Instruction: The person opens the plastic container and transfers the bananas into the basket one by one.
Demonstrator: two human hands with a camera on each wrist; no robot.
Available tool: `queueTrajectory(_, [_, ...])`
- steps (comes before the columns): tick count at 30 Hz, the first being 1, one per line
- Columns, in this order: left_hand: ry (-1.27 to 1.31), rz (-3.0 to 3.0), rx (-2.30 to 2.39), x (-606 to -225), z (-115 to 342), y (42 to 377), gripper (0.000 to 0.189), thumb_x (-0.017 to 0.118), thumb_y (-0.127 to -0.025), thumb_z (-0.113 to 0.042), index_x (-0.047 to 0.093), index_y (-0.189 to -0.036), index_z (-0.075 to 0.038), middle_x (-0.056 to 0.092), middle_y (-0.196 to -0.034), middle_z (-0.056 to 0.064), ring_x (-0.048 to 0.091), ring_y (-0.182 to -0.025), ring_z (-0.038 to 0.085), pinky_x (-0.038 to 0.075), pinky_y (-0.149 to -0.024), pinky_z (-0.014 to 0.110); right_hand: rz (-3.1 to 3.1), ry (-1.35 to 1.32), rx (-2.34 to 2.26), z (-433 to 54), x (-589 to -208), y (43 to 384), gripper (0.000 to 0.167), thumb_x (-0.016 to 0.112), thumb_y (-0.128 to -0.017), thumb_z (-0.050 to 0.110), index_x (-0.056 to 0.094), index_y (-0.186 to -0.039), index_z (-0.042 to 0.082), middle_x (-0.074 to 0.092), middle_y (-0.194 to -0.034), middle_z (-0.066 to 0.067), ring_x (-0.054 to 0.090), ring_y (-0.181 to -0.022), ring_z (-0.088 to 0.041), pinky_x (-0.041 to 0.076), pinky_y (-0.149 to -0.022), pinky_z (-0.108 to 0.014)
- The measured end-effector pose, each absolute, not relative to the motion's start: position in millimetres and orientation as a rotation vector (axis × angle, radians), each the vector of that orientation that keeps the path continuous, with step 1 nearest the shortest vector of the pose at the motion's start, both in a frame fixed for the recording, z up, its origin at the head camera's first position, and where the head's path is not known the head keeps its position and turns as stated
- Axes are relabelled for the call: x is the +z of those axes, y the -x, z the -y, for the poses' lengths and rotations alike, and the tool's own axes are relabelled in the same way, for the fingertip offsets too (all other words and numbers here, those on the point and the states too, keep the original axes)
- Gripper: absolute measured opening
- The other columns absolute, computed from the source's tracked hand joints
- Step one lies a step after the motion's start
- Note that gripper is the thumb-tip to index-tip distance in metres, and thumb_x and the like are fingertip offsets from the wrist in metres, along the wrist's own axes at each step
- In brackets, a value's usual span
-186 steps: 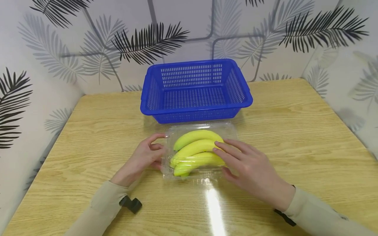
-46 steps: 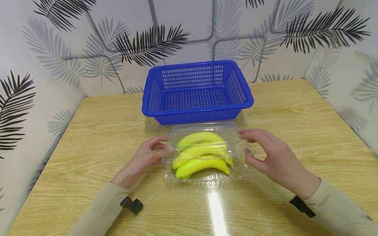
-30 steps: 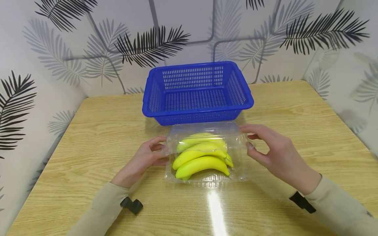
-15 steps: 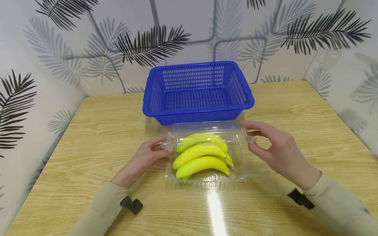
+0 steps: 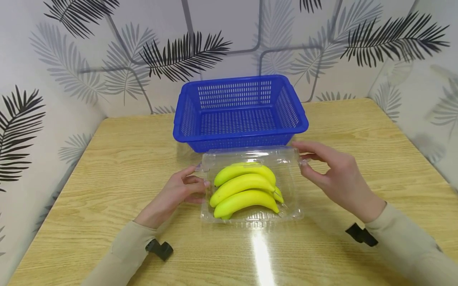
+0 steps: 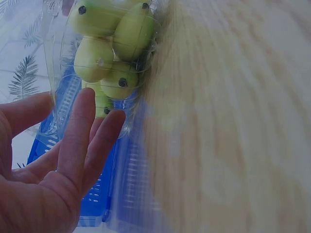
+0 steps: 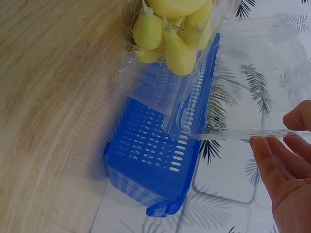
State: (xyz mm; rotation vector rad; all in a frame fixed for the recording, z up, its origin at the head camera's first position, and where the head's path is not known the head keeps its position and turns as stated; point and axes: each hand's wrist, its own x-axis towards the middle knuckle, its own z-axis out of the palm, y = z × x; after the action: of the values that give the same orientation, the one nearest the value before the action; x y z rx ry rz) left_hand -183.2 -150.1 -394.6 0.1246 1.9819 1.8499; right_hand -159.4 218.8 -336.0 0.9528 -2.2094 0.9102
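A hinged clear plastic box (image 5: pixel 291 214) lies on the table with several yellow bananas (image 5: pixel 245 184) inside. Its clear lid (image 7: pixel 272 58) is raised and tilts back toward the basket. At the lid's right edge my right hand (image 5: pixel 340 171) pinches the plastic between thumb and fingers; the right wrist view shows this pinch. My left hand (image 5: pixel 175 190) is at the box's left side. There the left wrist view shows extended fingers (image 6: pixel 75 141) touching or close to the box wall, and the thumb near the lid's edge.
A blue perforated basket (image 5: pixel 237 137) stands right behind the box, with nothing seen in it. The wooden table (image 5: pixel 136 139) meets a wall (image 5: pixel 229 65) with a leaf pattern at the back. Each wrist carries a black strap.
The right hand first lay over the lid, then took its right edge and lifted it up and back, so the bananas now show more plainly. The left hand stays by the box's left side.
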Motion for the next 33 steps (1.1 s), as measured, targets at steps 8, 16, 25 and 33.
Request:
queueTrajectory(8, [-0.132, -1.985, 1.84, -394, 151, 183, 0.052, 0.07, -0.09, -0.009, 0.05, -0.138, -0.005, 0.065, -0.109, 0.019, 0.064, -0.099, 0.029, 0.057, -0.082, 0.046, 2.194, -0.931, 0.923, -219, -334, 165, 0.05, 0.07, -0.077, -0.015, 0.066, -0.125, 0.002, 0.07, -0.118, -0.005, 0.069, -0.096, -0.018, 0.052, -0.086, -0.017])
queueTrajectory(16, [-0.129, -1.964, 1.856, -393, 151, 182, 0.054, 0.07, -0.089, -0.007, 0.049, -0.138, -0.004, 0.065, -0.107, 0.018, 0.064, -0.096, 0.028, 0.057, -0.081, 0.046, 2.194, -0.878, 0.936, -219, -334, 172, 0.046, 0.07, -0.079, -0.012, 0.069, -0.123, 0.004, 0.072, -0.11, -0.004, 0.067, -0.094, -0.011, 0.051, -0.084, -0.016])
queueTrajectory(25, [-0.124, -1.968, 1.859, -392, 151, 182, 0.053, 0.069, -0.089, -0.005, 0.049, -0.138, -0.003, 0.066, -0.106, 0.019, 0.065, -0.092, 0.026, 0.058, -0.081, 0.046, 2.208, -0.843, 1.004, -218, -332, 177, 0.046, 0.069, -0.079, -0.016, 0.069, -0.122, 0.001, 0.072, -0.11, -0.007, 0.066, -0.097, -0.008, 0.052, -0.085, -0.018])
queueTrajectory(33, [-0.138, -1.969, 1.863, -394, 151, 182, 0.054, 0.068, -0.089, -0.005, 0.047, -0.138, 0.001, 0.067, -0.104, 0.018, 0.066, -0.089, 0.026, 0.058, -0.081, 0.046, 2.2, -0.818, 1.04, -217, -331, 182, 0.043, 0.069, -0.081, -0.015, 0.07, -0.121, 0.001, 0.072, -0.111, -0.008, 0.066, -0.093, -0.005, 0.053, -0.085, -0.019])
